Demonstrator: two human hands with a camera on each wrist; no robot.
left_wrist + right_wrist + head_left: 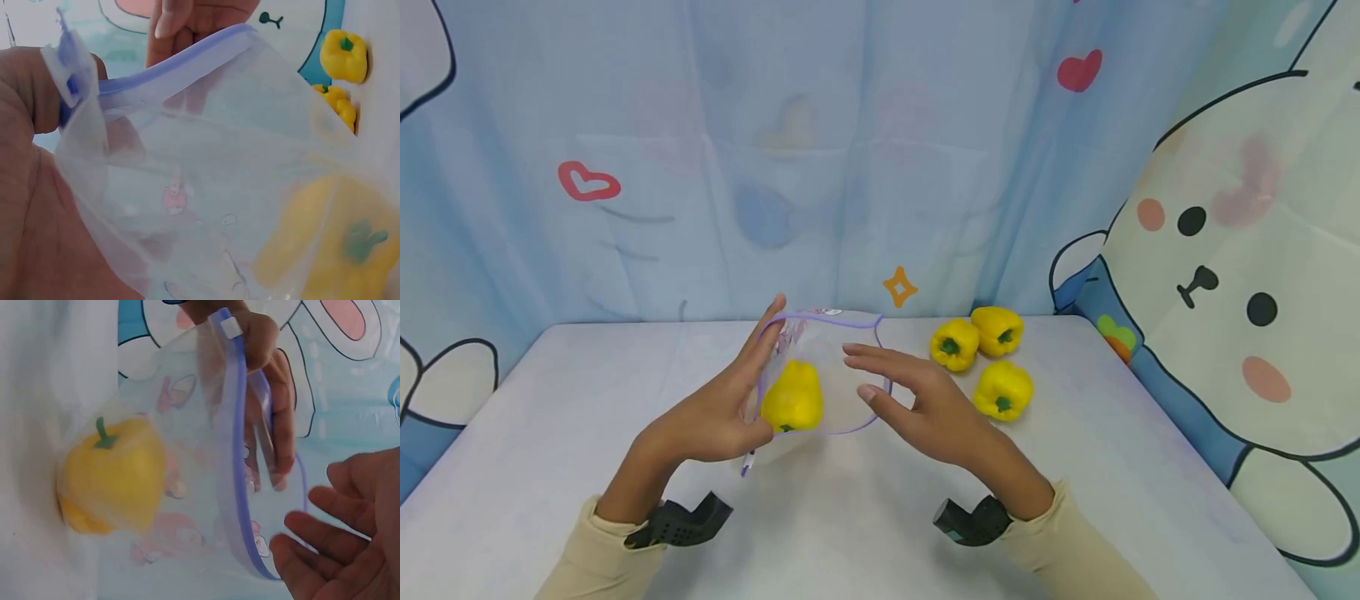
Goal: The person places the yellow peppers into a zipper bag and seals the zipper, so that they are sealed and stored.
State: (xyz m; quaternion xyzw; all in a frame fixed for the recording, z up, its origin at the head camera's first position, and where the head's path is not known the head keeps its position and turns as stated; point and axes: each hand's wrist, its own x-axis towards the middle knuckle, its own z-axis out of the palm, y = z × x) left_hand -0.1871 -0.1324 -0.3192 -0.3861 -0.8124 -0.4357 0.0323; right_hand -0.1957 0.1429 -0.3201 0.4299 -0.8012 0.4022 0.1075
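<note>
A clear zip bag [850,392] with a purple zip rim and pink cartoon prints stands on the table with its mouth spread wide. My left hand [726,412] holds the rim at its left side, thumb outside and fingers inside the mouth. A white slider [231,327] sits close to that thumb in the right wrist view. Inside the bag rests a yellow bell pepper [115,478] with a green stem; a second yellow shape shows through the film. Fingers extended, my right hand [925,400] hovers at the bag's right side, holding nothing.
Three more yellow bell peppers lie right of the bag: one nearer me [1003,387], one behind left [953,340] and one at the far edge [996,325]. The white table [625,367] ends against a blue cartoon curtain [775,167].
</note>
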